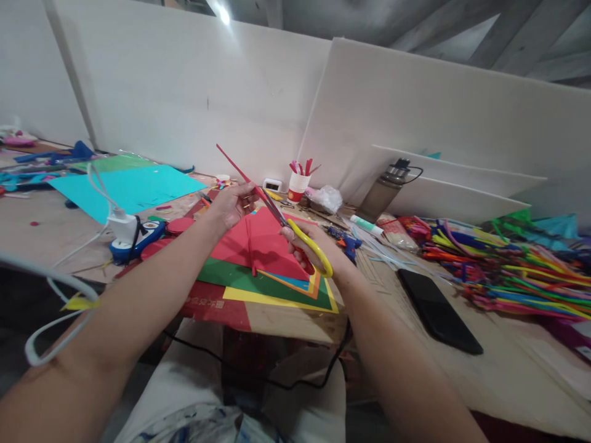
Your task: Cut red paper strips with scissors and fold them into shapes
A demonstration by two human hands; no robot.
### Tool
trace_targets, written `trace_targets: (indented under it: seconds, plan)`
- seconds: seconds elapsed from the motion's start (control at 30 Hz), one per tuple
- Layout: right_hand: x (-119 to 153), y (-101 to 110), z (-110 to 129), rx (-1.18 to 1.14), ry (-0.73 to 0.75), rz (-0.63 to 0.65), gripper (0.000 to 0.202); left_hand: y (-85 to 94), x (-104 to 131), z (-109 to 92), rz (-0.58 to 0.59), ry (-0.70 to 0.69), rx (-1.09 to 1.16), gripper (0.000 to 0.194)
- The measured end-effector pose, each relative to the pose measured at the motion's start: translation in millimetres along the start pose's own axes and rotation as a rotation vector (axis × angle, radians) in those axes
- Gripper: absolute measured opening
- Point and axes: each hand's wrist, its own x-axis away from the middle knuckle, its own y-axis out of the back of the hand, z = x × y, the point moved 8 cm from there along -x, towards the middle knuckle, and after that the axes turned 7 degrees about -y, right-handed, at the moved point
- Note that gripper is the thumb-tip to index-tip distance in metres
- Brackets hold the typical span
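My left hand [235, 203] pinches a thin red paper strip [231, 162] that slants up and to the left, above the table. In my right hand [300, 242] is a pair of scissors [311, 243] with yellow handles, its blades pointing up-left to the part of the strip by my left fingers. Whether the blades touch the strip, I cannot tell. Below both hands lies a stack of coloured sheets, with a red sheet [277, 255] on top and green [221, 277] and yellow [277, 299] ones under it. Another narrow red strip [252, 255] rests on the red sheet.
Turquoise sheet [133, 187] and blue power strip [138, 240] lie to the left. Behind stand a paper cup [298, 186] of red sticks and a bottle [383, 191]. A glue stick [367, 224], blue glue gun [348, 240], phone [438, 311] and colourful pipe cleaners [521, 271] are to the right.
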Motion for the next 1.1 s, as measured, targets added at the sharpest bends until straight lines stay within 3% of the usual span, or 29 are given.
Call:
trace_targets:
  seconds: [1.1]
  plan:
    - [0.5, -1.5, -3.9, -0.066, -0.054, -0.037, 0.052, 3.5, -5.8, 8.0, 0.009, -0.026, -0.025, 0.003]
